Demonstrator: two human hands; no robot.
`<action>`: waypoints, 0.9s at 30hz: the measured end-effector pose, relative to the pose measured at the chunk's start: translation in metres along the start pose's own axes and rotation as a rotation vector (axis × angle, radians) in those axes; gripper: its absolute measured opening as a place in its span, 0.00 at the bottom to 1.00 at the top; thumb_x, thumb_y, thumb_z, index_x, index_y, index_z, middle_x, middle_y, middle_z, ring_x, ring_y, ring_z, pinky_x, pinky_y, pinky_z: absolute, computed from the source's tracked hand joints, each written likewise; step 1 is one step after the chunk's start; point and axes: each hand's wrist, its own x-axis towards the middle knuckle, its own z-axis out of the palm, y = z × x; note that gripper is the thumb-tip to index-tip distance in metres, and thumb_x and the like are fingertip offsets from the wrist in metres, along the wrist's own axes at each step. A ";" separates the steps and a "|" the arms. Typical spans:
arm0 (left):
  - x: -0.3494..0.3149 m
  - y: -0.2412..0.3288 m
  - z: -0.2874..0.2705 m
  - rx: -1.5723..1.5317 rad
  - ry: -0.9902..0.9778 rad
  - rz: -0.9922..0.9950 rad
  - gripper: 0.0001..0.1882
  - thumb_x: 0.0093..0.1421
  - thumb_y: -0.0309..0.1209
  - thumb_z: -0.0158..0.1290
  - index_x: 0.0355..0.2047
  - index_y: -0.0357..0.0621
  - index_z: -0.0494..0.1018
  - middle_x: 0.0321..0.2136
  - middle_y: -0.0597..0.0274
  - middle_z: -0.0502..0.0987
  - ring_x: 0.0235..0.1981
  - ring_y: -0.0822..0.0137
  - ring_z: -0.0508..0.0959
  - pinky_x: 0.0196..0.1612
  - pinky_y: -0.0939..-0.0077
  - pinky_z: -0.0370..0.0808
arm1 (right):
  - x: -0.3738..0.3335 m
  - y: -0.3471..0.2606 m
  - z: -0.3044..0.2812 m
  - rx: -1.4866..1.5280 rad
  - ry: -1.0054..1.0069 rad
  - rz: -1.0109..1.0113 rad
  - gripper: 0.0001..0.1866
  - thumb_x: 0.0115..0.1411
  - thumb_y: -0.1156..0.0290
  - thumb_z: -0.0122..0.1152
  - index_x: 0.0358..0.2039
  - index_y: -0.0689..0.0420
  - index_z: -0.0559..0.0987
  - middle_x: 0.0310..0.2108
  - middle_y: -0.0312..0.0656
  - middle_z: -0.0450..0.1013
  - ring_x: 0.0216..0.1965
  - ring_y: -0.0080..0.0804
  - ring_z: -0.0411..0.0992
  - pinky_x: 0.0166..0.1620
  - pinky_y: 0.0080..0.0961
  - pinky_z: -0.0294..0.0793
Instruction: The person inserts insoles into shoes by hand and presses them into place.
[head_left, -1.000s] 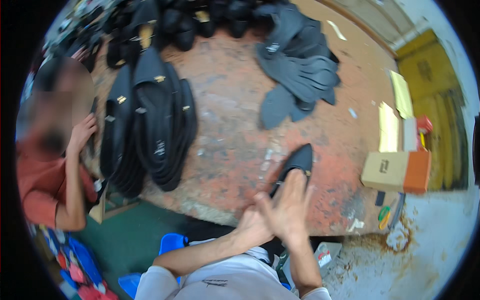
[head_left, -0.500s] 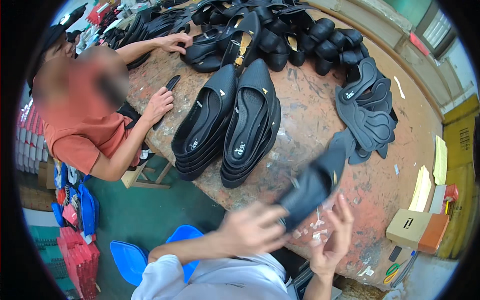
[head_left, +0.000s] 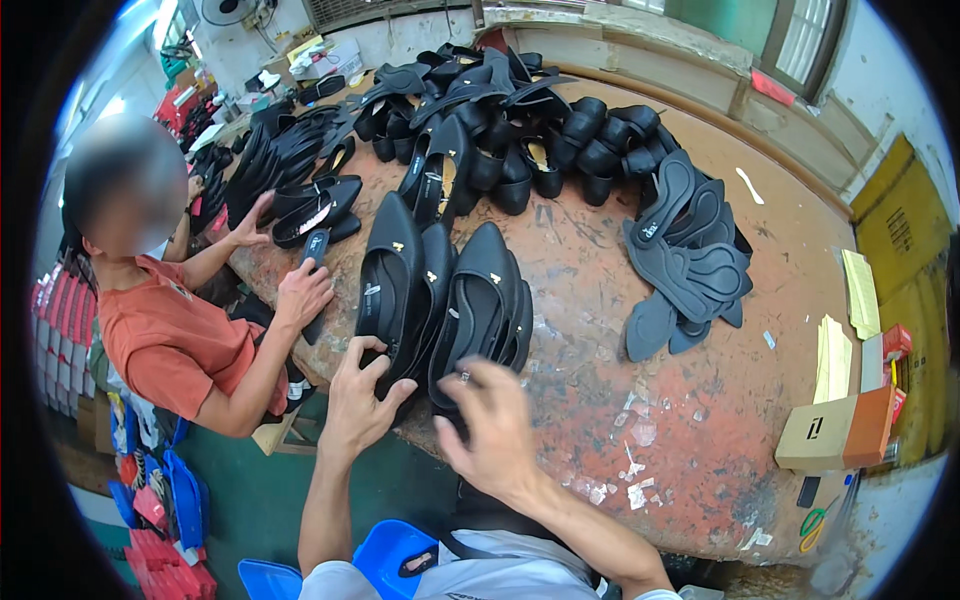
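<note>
Two stacks of nested black pointed flat shoes stand side by side at the table's near edge. Each toe bears a small gold ornament. At the heel end of the left stack (head_left: 392, 270), my left hand (head_left: 362, 400) has its fingers bent round one side of the top shoe and its thumb on the other. My right hand (head_left: 492, 430) hovers over the heel end of the right stack (head_left: 482, 290), fingers apart and slightly blurred, with nothing visible in it. Both hands hide the heels.
Dark grey insoles (head_left: 690, 260) lie heaped on the right. Behind the stacks are many black shoes (head_left: 590, 140). A co-worker in an orange shirt (head_left: 165, 330) sits at the left, holding a black insole (head_left: 317, 246). A box (head_left: 835, 430) and scissors (head_left: 812, 525) lie at the right edge.
The black shoe that my left hand held over the table's near side has gone to the left stack with that hand. My right hand has moved left over the right stack. The view has shifted.
</note>
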 end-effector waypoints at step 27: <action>0.073 0.143 0.052 -0.275 0.154 0.216 0.18 0.59 0.27 0.65 0.49 0.35 0.79 0.61 0.43 0.76 0.67 0.38 0.72 0.70 0.46 0.68 | 0.051 0.215 -0.200 -0.813 0.247 0.716 0.30 0.61 0.61 0.72 0.60 0.62 0.78 0.57 0.59 0.76 0.61 0.57 0.74 0.68 0.56 0.65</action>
